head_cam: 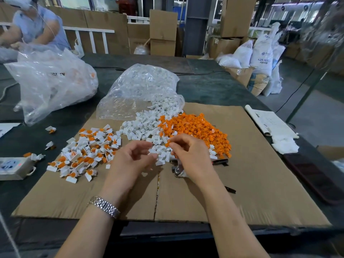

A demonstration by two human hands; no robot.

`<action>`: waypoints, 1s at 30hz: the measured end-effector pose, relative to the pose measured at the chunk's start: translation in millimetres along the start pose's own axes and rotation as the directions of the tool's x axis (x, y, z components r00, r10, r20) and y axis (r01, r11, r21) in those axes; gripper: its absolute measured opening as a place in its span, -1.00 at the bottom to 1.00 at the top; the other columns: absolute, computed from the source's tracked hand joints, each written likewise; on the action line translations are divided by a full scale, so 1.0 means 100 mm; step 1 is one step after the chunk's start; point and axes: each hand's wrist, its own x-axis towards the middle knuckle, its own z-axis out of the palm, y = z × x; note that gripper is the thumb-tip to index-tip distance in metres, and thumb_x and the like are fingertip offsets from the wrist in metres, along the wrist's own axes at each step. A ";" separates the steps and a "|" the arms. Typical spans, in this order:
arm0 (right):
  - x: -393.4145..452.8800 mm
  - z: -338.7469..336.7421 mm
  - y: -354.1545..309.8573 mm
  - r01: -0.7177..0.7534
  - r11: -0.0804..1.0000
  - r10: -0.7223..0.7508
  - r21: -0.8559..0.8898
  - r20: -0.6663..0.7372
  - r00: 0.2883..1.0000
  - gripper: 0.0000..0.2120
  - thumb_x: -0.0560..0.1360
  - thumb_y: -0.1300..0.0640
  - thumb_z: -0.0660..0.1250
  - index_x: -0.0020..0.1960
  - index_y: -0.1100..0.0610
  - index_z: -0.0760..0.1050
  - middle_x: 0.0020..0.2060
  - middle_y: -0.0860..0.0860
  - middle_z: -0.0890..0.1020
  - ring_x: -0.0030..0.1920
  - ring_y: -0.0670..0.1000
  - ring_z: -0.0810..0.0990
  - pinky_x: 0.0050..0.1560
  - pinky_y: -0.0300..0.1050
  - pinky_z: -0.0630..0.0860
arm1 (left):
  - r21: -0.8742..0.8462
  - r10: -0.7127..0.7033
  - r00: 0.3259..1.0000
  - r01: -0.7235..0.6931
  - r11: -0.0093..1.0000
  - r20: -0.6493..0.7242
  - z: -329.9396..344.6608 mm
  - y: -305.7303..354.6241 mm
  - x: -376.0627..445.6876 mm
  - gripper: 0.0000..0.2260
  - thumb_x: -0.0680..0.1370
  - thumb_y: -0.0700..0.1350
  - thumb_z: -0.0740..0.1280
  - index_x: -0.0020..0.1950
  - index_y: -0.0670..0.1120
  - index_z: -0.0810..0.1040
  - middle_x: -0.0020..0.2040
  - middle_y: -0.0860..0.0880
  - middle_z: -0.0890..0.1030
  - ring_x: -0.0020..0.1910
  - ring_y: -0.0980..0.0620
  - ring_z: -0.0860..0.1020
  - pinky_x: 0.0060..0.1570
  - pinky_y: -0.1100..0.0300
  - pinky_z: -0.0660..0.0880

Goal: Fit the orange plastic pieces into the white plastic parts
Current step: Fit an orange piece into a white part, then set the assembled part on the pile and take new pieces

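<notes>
Warehouse clutter of cartons and white sacks rings a dark green worktable (pixel 214 86) topped by a flattened brown cardboard sheet (pixel 260 183). At its twelve o'clock a clear plastic bag (pixel 137 90) spills a heap of small white plastic parts (pixel 141 125); at one o'clock lies the pile of orange plastic pieces (pixel 195 127); at nine o'clock, the finished white-and-orange assemblies (pixel 87 151). Centre, the left hand (pixel 128 161) hangs loosely curled, seemingly empty, while the right hand (pixel 189 153) pinches one orange piece. Loose parts crowd beneath both hands, so a careless sweep could mix sorted heaps or flick pieces off.
</notes>
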 end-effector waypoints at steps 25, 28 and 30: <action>-0.19 -0.03 -0.14 0.298 0.941 -0.256 -0.158 0.241 0.936 -0.95 0.54 0.24 0.42 -0.06 0.13 0.66 -0.12 -0.06 0.62 -0.07 -0.12 0.56 -0.02 -0.27 0.47 | -0.598 -0.249 0.904 0.419 0.683 0.349 -0.11 0.02 -0.07 -0.66 0.41 -0.37 0.40 0.17 -0.44 0.58 0.04 -0.43 0.66 -0.09 -0.21 0.73 -0.22 0.22 0.67; -0.22 -0.05 -0.13 0.277 0.950 -0.235 -0.144 0.255 0.938 -0.95 0.54 0.23 0.42 -0.06 0.12 0.66 -0.13 -0.09 0.62 -0.06 -0.13 0.55 -0.03 -0.33 0.43 | -0.556 -0.262 0.879 0.458 0.694 0.397 -0.15 0.02 -0.04 -0.82 0.40 -0.39 0.39 -0.03 -0.38 0.69 -0.01 -0.39 0.68 -0.10 -0.19 0.74 -0.24 0.23 0.66; -0.23 -0.03 -0.14 0.251 0.959 -0.218 -0.134 0.219 0.951 -0.95 0.54 0.21 0.42 -0.07 0.09 0.64 -0.12 -0.12 0.61 -0.07 -0.15 0.55 -0.05 -0.33 0.43 | -0.591 -0.244 0.899 0.425 0.685 0.364 -0.13 0.02 -0.07 -0.80 0.39 -0.43 0.39 0.00 -0.39 0.66 -0.01 -0.37 0.69 -0.09 -0.17 0.74 -0.20 0.22 0.67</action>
